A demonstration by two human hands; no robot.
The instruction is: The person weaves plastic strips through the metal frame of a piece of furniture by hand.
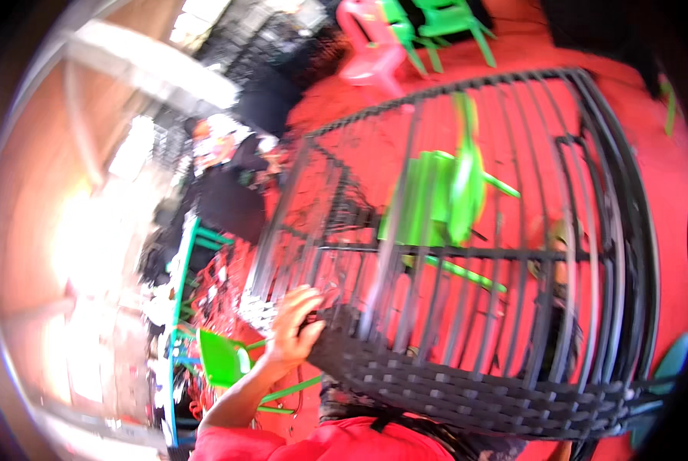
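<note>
A large black furniture frame fills the middle and right, with long strips strung across it and a band of black weave along its near side. My left hand is at the near left corner of that frame. Its thumb and fingers lie on either side of the dark corner, closed on it, though motion blurs them. Of my right arm only a small patch of skin shows at the lower edge, below the woven band. The right hand's fingers are hidden.
Through the strips a bright green chair shows on the red floor. Another green chair stands left of my forearm, beside a teal-edged table or frame. Pink and green chairs stand at the back.
</note>
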